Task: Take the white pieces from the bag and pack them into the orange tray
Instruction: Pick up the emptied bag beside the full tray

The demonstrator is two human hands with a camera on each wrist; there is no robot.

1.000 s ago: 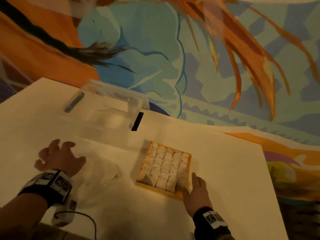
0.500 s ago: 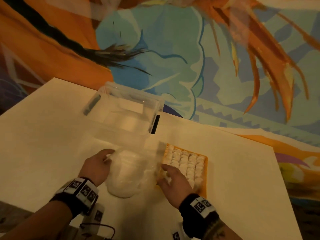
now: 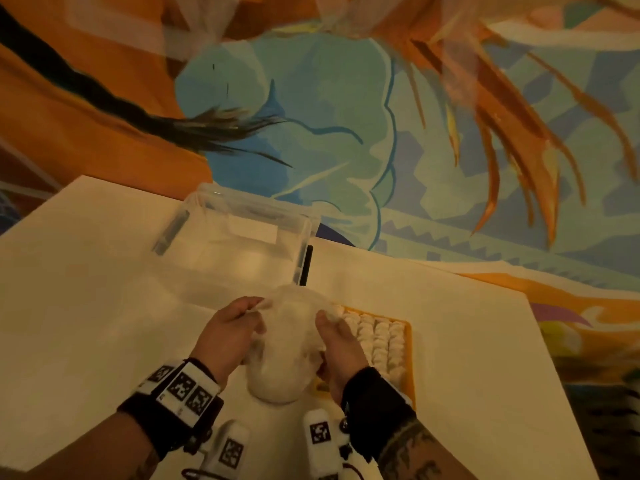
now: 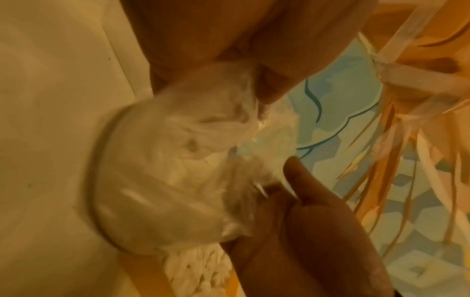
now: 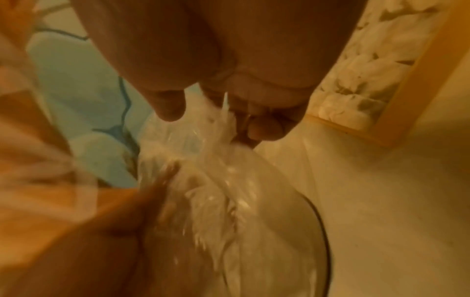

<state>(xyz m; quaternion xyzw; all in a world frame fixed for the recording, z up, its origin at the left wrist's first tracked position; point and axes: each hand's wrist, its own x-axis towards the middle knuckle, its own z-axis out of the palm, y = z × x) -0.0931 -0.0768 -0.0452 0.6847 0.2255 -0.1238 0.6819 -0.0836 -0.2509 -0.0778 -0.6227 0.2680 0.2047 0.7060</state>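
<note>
1. Clearly at work on the bag [image 3: 282, 355], the person held it between both hands over the worktop [image 3: 467, 358], its rounded bottom hanging toward the body and just left of the tray [image 3: 410, 341].
2. Left hand [image 3: 227, 336] pinched the crumpled film near the bag's upper left edge; the wrist view showed thumb and fingers closed on the plastic.
3. Right hand [image 3: 341, 344] gripped the opposite side, fingertips [image 5: 262, 124] curled into gathered film, most likely so the two grips could pull the mouth apart.
4. White pieces [image 3: 381, 341] lay in close rows in the orange tray, which appeared almost full; whether any remained inside the cloudy bag could not be told.
5. Keeping the bag beside the tray seemed to shorten the carry for any last pieces.
6. Beyond the hands stood a clear plastic box [image 3: 239, 237] with a dark clip on its side, well apart from the tray, against a painted wall [image 3: 311, 98].
</note>
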